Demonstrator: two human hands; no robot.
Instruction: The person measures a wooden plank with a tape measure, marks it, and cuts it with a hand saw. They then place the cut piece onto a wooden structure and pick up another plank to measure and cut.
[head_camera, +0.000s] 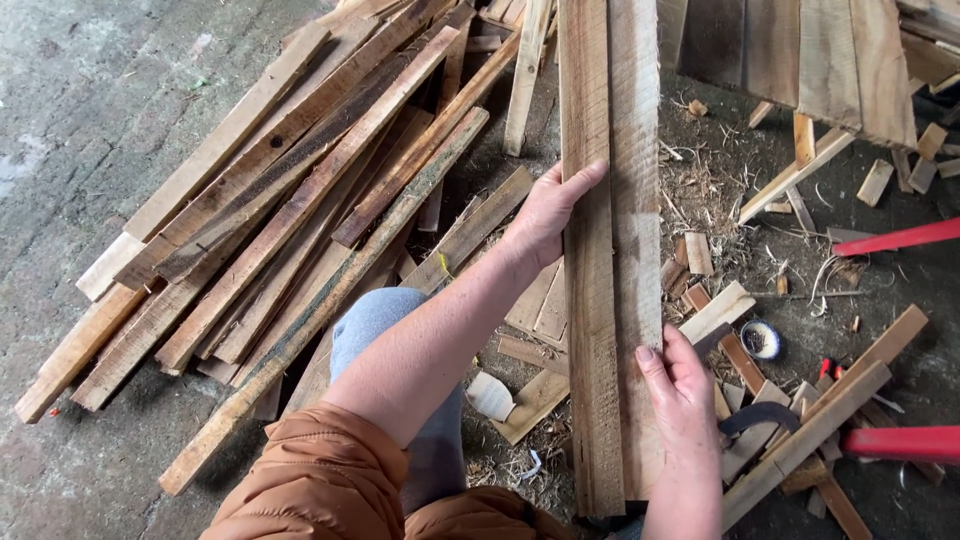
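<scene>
Two long, rough-sawn wooden planks (610, 250) are held side by side, lengthwise away from the body. The darker, narrower plank is gripped along its outer edge by the left hand (545, 215). The paler plank is gripped near its lower end by the right hand (680, 390).

No packaging or signage here.
We see no packages, labels, signs or screens among the wood on the floor.

Far ends of the two held boards (605, 250) beyond the top edge.
</scene>
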